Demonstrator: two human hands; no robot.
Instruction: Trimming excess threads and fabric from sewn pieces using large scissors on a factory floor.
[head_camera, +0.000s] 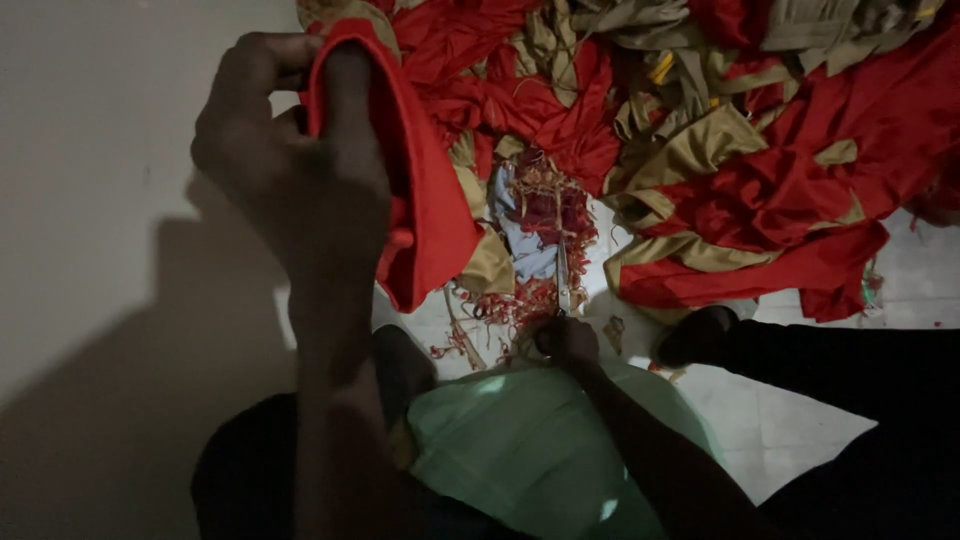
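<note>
Currently the left hand (290, 170) is raised close to the camera, fingers closed on a fold of the red fabric piece (425, 190), which hangs down from the pinch toward the floor. The right hand (568, 340) is low, at the edge of the thread scraps, and appears closed around the handle end of the scissors (562, 275); the light is dim, so the exact grip is hard to read.

Judged procedure for clean handling: keep the fold taut between thumb and fingers, hold the free edge clear of the blades, and bring the scissors only to loose threads, not to the seam.

Surroundings: a heap of red and gold garments (760, 150) covers the floor ahead, well spread to the right. Red thread clippings (520, 300) lie scattered on the tiled floor (780, 420) around the scissors. A pale green cloth (520, 440) lies over the lap. The clippings and the crowded heap could snag or hide the blades
</note>
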